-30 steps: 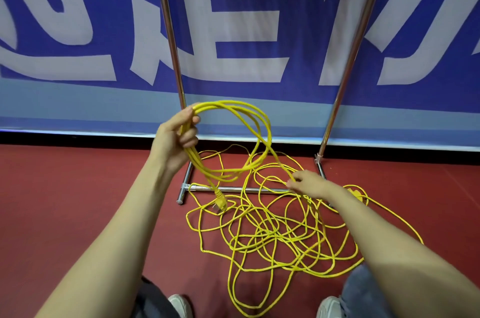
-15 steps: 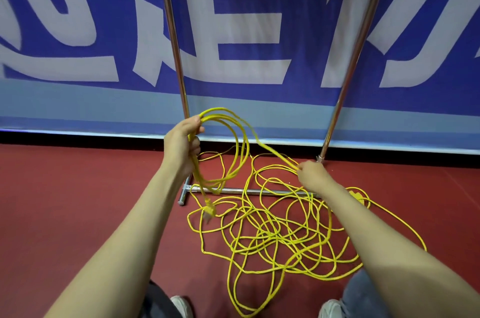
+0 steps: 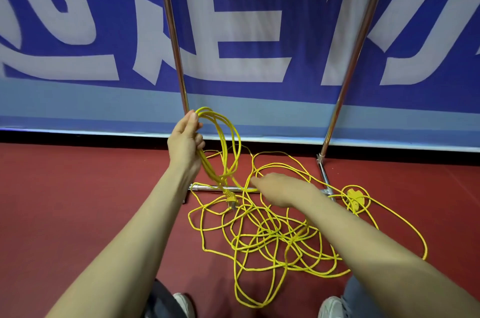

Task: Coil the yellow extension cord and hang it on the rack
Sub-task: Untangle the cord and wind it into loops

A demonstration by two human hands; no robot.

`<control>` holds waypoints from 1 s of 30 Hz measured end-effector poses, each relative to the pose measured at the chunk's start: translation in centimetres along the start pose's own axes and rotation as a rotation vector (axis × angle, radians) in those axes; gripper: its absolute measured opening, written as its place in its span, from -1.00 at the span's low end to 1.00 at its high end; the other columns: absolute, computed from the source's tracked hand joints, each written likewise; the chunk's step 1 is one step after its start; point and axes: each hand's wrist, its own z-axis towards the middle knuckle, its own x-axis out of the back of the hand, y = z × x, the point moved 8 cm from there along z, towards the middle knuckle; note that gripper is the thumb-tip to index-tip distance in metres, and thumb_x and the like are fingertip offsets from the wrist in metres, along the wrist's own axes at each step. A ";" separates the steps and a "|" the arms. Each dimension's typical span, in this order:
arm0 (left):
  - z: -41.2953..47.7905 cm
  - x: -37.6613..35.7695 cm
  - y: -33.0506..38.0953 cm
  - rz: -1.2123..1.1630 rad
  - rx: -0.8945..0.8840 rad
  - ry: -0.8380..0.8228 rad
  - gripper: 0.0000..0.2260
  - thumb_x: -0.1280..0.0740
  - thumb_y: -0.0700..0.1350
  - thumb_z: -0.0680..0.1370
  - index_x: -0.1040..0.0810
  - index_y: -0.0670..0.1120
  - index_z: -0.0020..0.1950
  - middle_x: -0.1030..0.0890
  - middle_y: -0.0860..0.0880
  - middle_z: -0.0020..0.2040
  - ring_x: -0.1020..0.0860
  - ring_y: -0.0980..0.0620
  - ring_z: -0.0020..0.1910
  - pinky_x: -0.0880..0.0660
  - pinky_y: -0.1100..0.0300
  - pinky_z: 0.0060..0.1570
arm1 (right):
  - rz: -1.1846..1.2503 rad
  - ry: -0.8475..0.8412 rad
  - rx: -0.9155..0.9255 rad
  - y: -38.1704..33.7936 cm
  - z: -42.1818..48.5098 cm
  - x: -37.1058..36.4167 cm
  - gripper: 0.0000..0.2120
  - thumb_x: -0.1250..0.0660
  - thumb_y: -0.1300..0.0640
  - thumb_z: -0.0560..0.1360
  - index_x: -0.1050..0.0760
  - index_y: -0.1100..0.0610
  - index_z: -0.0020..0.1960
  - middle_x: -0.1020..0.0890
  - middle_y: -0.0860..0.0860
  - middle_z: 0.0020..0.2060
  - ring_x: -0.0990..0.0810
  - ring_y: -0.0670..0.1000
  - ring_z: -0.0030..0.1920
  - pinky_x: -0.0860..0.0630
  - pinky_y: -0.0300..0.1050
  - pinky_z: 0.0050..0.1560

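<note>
Gripping a handful of loops, the left hand (image 3: pixel 185 143) is raised at about 11 o'clock from the middle of the view, its fingers and thumb curled round the thin yellow extension cord (image 3: pixel 211 171); roughly 3 or 4 turns hang from that grip in a narrow oval, with the yellow plug (image 3: pixel 232 199) dangling at 6 o'clock of the coil, close above the floor. Most of the cord lies loose as a wide tangle on the dark red floor (image 3: pixel 78 200), spreading from 5 o'clock of the left hand out toward 3 o'clock of the view; the yellow socket end (image 3: pixel 353 197) rests at the tangle's 2 o'clock edge, just beside the rack's right foot. The right hand (image 3: pixel 275 189) reaches low over the tangle, fingers pointing toward 9 o'clock at a strand near the coil's bottom; it is blurred, so I cannot tell whether it pinches the strand or only touches it. The chrome tube rack (image 3: pixel 171 32) stands at 12 o'clock, 2 uprights rising out of view, its low crossbar lying across the floor behind the hanging coil. A blue banner with big white lettering (image 3: pixel 246 32) fills the background. 2 white shoes (image 3: pixel 183 304) show at 6 o'clock.
</note>
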 end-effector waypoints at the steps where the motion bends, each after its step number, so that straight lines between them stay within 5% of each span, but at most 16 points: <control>1: -0.1 -0.3 -0.2 0.017 0.011 -0.025 -0.74 -0.27 -0.14 0.62 -0.47 -0.20 0.28 -0.45 -0.01 -0.24 -0.20 0.20 -0.56 -0.17 0.37 -0.53 | -0.071 0.057 0.069 -1.0 -0.2 0.9 -0.57 -0.06 0.35 0.57 -0.26 0.10 0.40 -0.48 0.18 0.17 -0.51 0.23 0.11 -0.33 -0.02 -0.13; 4: -0.5 -1.3 -1.2 0.040 0.098 -0.125 -0.84 -0.21 -0.16 0.65 -0.49 -0.18 0.17 -0.44 -0.02 -0.25 -0.19 0.19 -0.56 -0.16 0.37 -0.54 | -0.135 0.183 0.192 -3.0 -0.5 2.7 -0.57 -0.05 0.22 0.61 -0.31 -0.10 0.41 -0.45 0.09 0.14 -0.50 0.18 0.15 -0.31 -0.04 -0.12; 8: -1.6 -2.7 -2.4 0.062 0.213 -0.220 -0.83 -0.17 -0.21 0.64 -0.51 -0.12 0.16 -0.47 -0.01 -0.27 -0.21 0.18 -0.55 -0.17 0.36 -0.55 | 0.173 0.216 0.348 -4.8 -0.6 3.4 -0.58 -0.09 0.26 0.57 -0.30 0.05 0.40 -0.48 0.04 0.08 -0.40 0.04 0.18 -0.34 -0.12 0.10; 13: -2.2 -3.5 -3.4 -0.031 0.318 -0.259 -0.81 -0.16 -0.22 0.64 -0.47 -0.15 0.22 -0.47 0.00 -0.29 -0.22 0.19 -0.56 -0.17 0.38 -0.57 | 0.494 0.293 0.384 -4.1 -0.8 4.1 -0.80 -0.18 0.20 0.58 -0.32 0.04 0.18 -0.59 0.07 -0.09 -0.58 0.08 -0.09 -0.50 -0.02 -0.05; 17: -2.8 -4.3 -4.1 -0.105 0.387 -0.291 -0.83 -0.14 -0.21 0.65 -0.48 -0.14 0.16 -0.46 -0.01 -0.28 -0.24 0.20 -0.58 -0.20 0.39 -0.58 | 0.441 0.472 0.107 -1.3 -0.9 5.6 -0.59 -0.36 -0.17 0.44 -0.29 0.07 0.06 -0.62 0.01 -0.15 -0.59 0.11 -0.15 -0.48 -0.02 -0.10; 21: -3.3 -5.0 -4.5 -0.125 0.421 -0.328 -0.83 -0.13 -0.21 0.65 -0.49 -0.13 0.15 -0.47 -0.01 -0.28 -0.24 0.20 -0.58 -0.19 0.40 -0.58 | 0.224 0.410 -0.208 1.1 -0.6 4.8 -0.32 -0.22 -0.51 0.27 -0.34 0.07 0.00 -0.59 0.02 -0.14 -0.54 0.11 -0.08 -0.39 -0.01 -0.07; 23: -3.5 -4.9 -4.6 -0.096 0.421 -0.333 -0.83 -0.13 -0.20 0.65 -0.49 -0.13 0.15 -0.47 -0.01 -0.28 -0.24 0.20 -0.57 -0.17 0.40 -0.57 | 0.457 0.362 -0.151 1.0 -0.2 4.4 -0.39 -0.33 -0.42 0.30 -0.35 0.08 0.03 -0.55 -0.01 -0.17 -0.53 0.05 -0.13 -0.41 -0.02 -0.12; 25: -3.5 -4.7 -4.8 -0.061 0.408 -0.325 -0.83 -0.14 -0.20 0.65 -0.50 -0.13 0.16 -0.47 -0.01 -0.28 -0.24 0.20 -0.57 -0.17 0.39 -0.56 | 0.820 0.298 0.007 0.1 0.0 4.6 -0.58 -0.42 -0.11 0.42 -0.32 0.11 0.07 -0.49 -0.03 -0.22 -0.49 -0.07 -0.26 -0.40 -0.12 -0.23; 27: -3.5 -4.5 -4.8 -0.039 0.393 -0.326 -0.81 -0.15 -0.21 0.64 -0.48 -0.15 0.20 -0.49 -0.01 -0.29 -0.26 0.19 -0.56 -0.20 0.39 -0.56 | 1.057 0.299 0.153 -0.2 -0.6 5.7 -0.78 -0.34 0.21 0.51 -0.34 0.16 0.09 -0.54 -0.01 -0.22 -0.48 -0.16 -0.34 -0.43 -0.27 -0.26; 30: -3.6 -4.5 -4.6 0.013 0.372 -0.350 -0.77 -0.17 -0.19 0.64 -0.46 -0.14 0.27 -0.52 0.00 -0.29 -0.34 0.17 -0.51 -0.28 0.37 -0.52 | 1.184 0.427 0.232 0.9 -1.8 7.1 -0.85 -0.27 0.36 0.53 -0.38 0.18 0.04 -0.62 0.05 -0.20 -0.58 -0.04 -0.30 -0.56 -0.22 -0.19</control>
